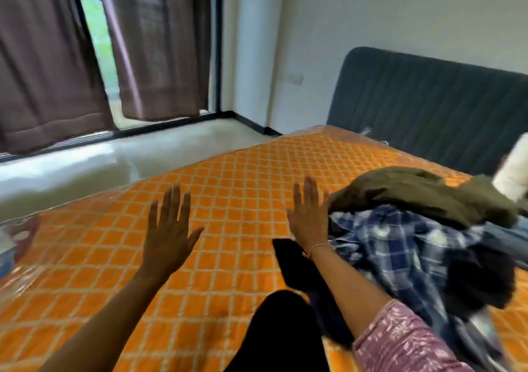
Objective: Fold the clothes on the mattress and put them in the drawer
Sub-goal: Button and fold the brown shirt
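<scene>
Sideways, clothes (414, 228) heaped beside right hand (310, 220)

Home bedroom: mattress (228, 171), padded headboard (428, 108), window curtains (157, 43).

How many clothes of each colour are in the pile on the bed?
Olive green: 1, the olive garment on top.
Blue checked: 1, the plaid shirt.
Black: 2, the black strip by the right hand and the black bundle.
Total: 4 that I can tell apart; more may be hidden underneath.
</scene>
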